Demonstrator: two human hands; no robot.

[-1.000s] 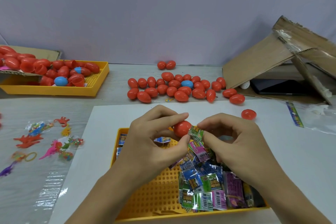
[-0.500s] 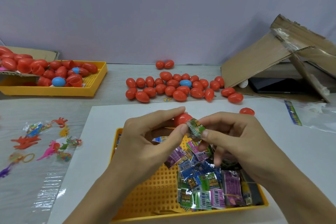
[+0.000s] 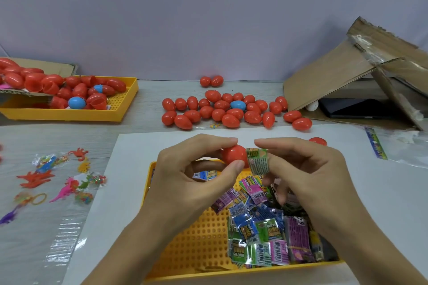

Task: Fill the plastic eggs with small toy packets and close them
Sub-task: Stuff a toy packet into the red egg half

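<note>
While left hand (image 3: 185,178) pinches red egg half (image 3: 234,156), right hand (image 3: 305,173) pinches green packet (image 3: 258,161) at its mouth, above yellow tray (image 3: 196,238) of packets (image 3: 266,227). Closed eggs (image 3: 222,109) behind on surface; cardboard box (image 3: 347,71) right; loose toys (image 3: 58,180) left.

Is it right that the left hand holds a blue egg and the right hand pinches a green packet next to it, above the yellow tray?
Not quite: the egg in the left hand is red, not blue, as the head view shows. The rest stands: the right hand pinches a green packet next to it, above the yellow tray.
</note>
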